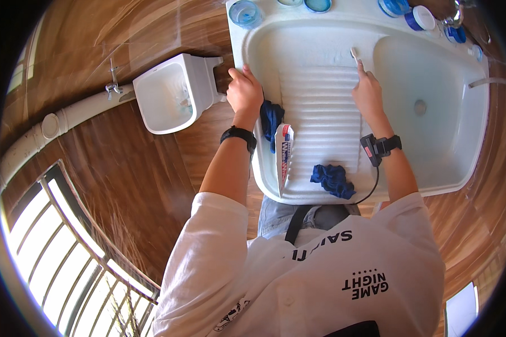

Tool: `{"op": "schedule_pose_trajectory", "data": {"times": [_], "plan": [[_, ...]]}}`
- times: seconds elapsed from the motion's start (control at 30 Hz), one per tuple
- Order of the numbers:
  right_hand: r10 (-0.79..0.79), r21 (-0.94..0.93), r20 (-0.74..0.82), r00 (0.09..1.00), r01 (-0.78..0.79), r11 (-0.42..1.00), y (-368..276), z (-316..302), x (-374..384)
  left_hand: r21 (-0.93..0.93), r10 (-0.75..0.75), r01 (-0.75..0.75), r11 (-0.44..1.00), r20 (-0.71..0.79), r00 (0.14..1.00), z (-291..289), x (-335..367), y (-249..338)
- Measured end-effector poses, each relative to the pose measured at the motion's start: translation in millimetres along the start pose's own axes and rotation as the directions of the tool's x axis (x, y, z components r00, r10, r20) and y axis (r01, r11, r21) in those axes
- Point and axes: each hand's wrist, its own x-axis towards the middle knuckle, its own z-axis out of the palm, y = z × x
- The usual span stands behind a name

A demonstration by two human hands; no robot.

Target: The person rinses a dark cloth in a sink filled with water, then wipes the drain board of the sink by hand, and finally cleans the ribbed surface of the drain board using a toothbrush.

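In front of me is a white laundry sink with a ridged washboard on its left part. My right hand is closed on a toothbrush, index finger stretched along it. The white brush head is near the washboard's far end; the handle is mostly hidden by my hand. My left hand is curled over the sink's left rim. Below it a dark blue cloth hangs at the edge, beside a toothpaste box. Another bunched blue cloth lies at the washboard's near end.
A basin with water and a drain fills the sink's right part. Clear cup, blue-rimmed jar and white-lidded tub line the far ledge, near a faucet. Left are a small white basin and a wall tap.
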Motion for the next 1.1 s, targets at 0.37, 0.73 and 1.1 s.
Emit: {"op": "schedule_pose_trajectory", "data": {"times": [0.37, 0.73, 1.1], "plan": [[-0.342, 0.119, 0.156, 0.927, 0.326, 0.938, -84, 33, -1, 0.01, 0.054, -0.054, 0.998, -0.027, 0.998, 11, 3, -4], [-0.249, 0.07, 0.092, 0.964, 0.243, 0.967, -57, 46, -10, -0.021, 0.028, -0.028, 0.999, -0.002, 1.0, 4, 1, -3], [-0.267, 0.307, 0.114, 0.957, 0.222, 0.925, -114, 61, 18, 0.004, 0.076, -0.076, 0.997, -0.049, 0.996, 4, 1, -4]]}}
